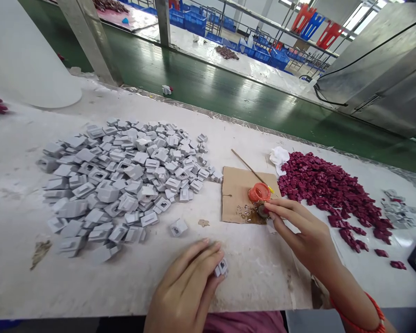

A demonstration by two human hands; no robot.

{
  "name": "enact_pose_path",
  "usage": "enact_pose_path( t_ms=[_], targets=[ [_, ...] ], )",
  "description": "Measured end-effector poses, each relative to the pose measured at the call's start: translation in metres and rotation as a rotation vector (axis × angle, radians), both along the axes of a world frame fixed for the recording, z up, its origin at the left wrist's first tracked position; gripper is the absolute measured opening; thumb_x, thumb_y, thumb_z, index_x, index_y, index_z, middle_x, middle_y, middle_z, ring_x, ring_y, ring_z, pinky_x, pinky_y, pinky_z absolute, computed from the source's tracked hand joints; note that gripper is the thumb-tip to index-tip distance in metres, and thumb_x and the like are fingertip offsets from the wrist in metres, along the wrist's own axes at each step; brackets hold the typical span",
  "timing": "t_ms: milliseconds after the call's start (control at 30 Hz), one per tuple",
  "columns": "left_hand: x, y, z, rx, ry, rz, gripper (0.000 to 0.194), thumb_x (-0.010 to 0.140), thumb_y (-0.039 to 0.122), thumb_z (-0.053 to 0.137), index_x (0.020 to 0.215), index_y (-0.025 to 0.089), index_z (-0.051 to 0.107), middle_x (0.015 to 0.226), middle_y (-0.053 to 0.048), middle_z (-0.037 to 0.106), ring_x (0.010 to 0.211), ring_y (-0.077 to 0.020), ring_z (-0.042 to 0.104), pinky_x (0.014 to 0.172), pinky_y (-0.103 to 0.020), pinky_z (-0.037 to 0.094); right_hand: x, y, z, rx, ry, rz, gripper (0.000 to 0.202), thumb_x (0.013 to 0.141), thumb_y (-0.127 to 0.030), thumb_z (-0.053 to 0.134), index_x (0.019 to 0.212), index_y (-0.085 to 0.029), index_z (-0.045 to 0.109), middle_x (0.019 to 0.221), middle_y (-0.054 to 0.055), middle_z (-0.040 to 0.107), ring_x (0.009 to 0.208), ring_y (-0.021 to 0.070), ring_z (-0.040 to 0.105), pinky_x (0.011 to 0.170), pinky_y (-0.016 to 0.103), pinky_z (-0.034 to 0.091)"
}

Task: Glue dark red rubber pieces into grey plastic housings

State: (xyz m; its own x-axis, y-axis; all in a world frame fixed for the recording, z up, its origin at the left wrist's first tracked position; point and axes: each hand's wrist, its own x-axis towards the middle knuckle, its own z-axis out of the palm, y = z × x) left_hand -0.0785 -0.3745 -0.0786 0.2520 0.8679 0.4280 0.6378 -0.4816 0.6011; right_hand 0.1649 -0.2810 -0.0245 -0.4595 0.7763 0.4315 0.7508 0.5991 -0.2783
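My left hand (pixel 190 282) is closed around a small light-grey moulded piece (pixel 221 268) near the table's front edge; a square opening in it faces up. My right hand (pixel 298 226) pinches a small maroon piece, mostly hidden by the fingertips, at a dark round cap (pixel 263 211). That cap sits on a brown cardboard sheet (pixel 233 185), among wet brown drops. Touching it from behind is an open orange-red tub (pixel 260 192). A thin stick (pixel 247 166) with a yellow tip lies across the cardboard. One loose grey piece (pixel 178 227) lies beyond my left hand.
A large heap of grey pieces (pixel 125 171) covers the left of the white table. To the right are a maroon heap (pixel 326 185), a crumpled white tissue (pixel 279 157) and a smaller grey pile (pixel 398 210). Behind the table runs a green conveyor belt (pixel 208 78).
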Motion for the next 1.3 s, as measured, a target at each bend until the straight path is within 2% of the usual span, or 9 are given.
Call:
enact_pose_path(
  t_ms=[133,267,400,500,733,1000,1133,1300],
  targets=[
    [0.001,0.000,0.001,-0.015,-0.016,0.012,0.031,0.090,0.012,0.055,0.121,0.017,0.056,0.118,-0.001,0.069,0.121,-0.0128,0.055,0.103,-0.020,0.045,0.000,-0.006,0.003,0.011,0.029,-0.042,0.025,0.088,-0.008,0.055,0.108,-0.021,0.063,0.105,0.006,0.066,0.097,0.0162,0.063,0.086,0.030,0.054],
    [0.002,0.001,0.001,-0.028,-0.046,0.029,0.027,0.090,0.011,0.055,0.117,0.016,0.056,0.115,-0.002,0.070,0.120,-0.0127,0.056,0.103,-0.020,0.046,-0.015,-0.031,0.002,-0.052,0.248,-0.101,0.028,0.085,-0.006,0.059,0.106,-0.024,0.064,0.103,0.004,0.065,0.095,0.0156,0.063,0.083,0.028,0.053],
    [0.003,0.002,0.001,-0.025,-0.048,0.035,0.024,0.090,0.011,0.055,0.113,0.016,0.058,0.111,-0.004,0.072,0.117,-0.0144,0.060,0.100,-0.022,0.049,-0.042,-0.062,-0.008,-0.219,0.409,0.037,0.031,0.084,-0.003,0.056,0.107,-0.022,0.062,0.099,0.006,0.064,0.092,0.0161,0.064,0.072,0.024,0.058],
    [0.003,0.002,0.002,-0.041,-0.052,0.046,0.022,0.091,0.012,0.054,0.113,0.015,0.058,0.110,-0.005,0.072,0.114,-0.0163,0.062,0.098,-0.025,0.052,-0.059,-0.073,-0.017,-0.258,0.441,0.058,0.033,0.082,-0.001,0.056,0.107,-0.022,0.062,0.098,0.006,0.065,0.091,0.0155,0.065,0.073,0.023,0.059],
    [0.005,0.000,0.004,-0.049,-0.086,0.056,0.021,0.091,0.011,0.054,0.112,0.014,0.058,0.110,-0.007,0.072,0.114,-0.0181,0.062,0.096,-0.027,0.054,-0.069,-0.069,-0.016,-0.207,0.400,0.082,0.026,0.081,-0.002,0.057,0.099,-0.019,0.066,0.091,0.005,0.067,0.084,0.0130,0.067,0.073,0.018,0.058],
    [0.005,0.002,0.006,-0.043,-0.094,0.056,0.020,0.091,0.011,0.052,0.109,0.015,0.061,0.109,-0.005,0.073,0.113,-0.0168,0.062,0.096,-0.026,0.054,-0.061,-0.076,-0.016,-0.261,0.300,0.094,0.033,0.082,0.000,0.055,0.109,-0.019,0.061,0.099,0.006,0.063,0.093,0.0116,0.064,0.081,0.017,0.056],
    [0.006,0.003,0.007,-0.019,-0.100,0.064,0.020,0.091,0.010,0.051,0.106,0.015,0.063,0.107,-0.006,0.074,0.109,-0.0169,0.064,0.095,-0.026,0.055,-0.062,-0.076,-0.010,-0.297,0.252,0.154,0.037,0.084,0.001,0.053,0.115,-0.018,0.058,0.103,0.008,0.061,0.098,0.0137,0.063,0.083,0.019,0.057],
    [0.007,0.001,0.006,-0.039,-0.090,0.066,0.023,0.089,0.008,0.053,0.110,0.015,0.060,0.111,-0.006,0.073,0.110,-0.0170,0.064,0.096,-0.027,0.054,-0.065,-0.072,-0.012,-0.328,0.340,0.172,0.033,0.086,-0.001,0.052,0.113,-0.017,0.060,0.099,0.007,0.061,0.094,0.0125,0.064,0.082,0.017,0.057]
  ],
)
